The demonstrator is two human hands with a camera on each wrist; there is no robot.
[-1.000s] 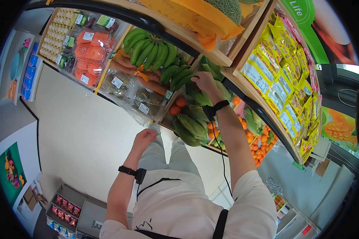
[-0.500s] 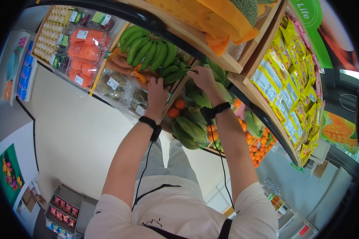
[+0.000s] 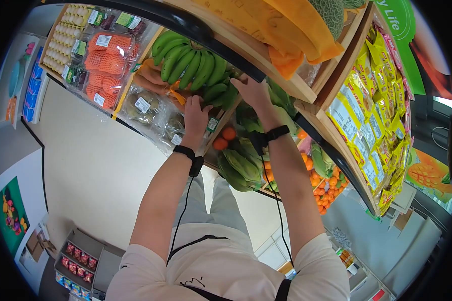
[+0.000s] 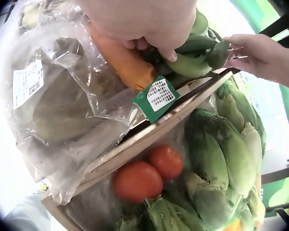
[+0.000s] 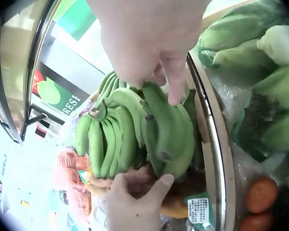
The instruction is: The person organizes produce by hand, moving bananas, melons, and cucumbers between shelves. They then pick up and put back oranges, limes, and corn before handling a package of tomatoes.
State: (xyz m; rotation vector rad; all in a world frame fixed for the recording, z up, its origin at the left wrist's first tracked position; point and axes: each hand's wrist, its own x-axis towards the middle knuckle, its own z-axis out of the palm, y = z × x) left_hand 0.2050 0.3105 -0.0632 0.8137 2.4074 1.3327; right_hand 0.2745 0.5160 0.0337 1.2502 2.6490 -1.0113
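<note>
A small bunch of green bananas (image 3: 228, 99) lies at the right end of a wooden compartment, tilted in the right wrist view. At its upper end my right hand (image 3: 255, 95) grips the bananas, thumb and fingers bent around them. My left hand (image 3: 196, 119) reaches in from the front and holds the lower tips, its thumb pressed on one banana in the right wrist view. A larger green banana bunch (image 5: 108, 132) sits beside it. Beneath the hands is long orange-brown produce (image 4: 120, 55), next to a green label (image 4: 156, 98).
Bagged produce (image 4: 62, 91) lies left of the left hand. A wooden divider (image 5: 216, 130) separates the bananas from husked corn (image 4: 226, 154) and tomatoes (image 4: 137, 182). Overhead, a shelf edge (image 3: 226, 50) overhangs the compartment; yellow snack packets (image 3: 371, 110) stand to the right.
My left hand has come up from beside the legs to the small bunch. The right hand stays at its upper end, and the bunch has turned more upright.
</note>
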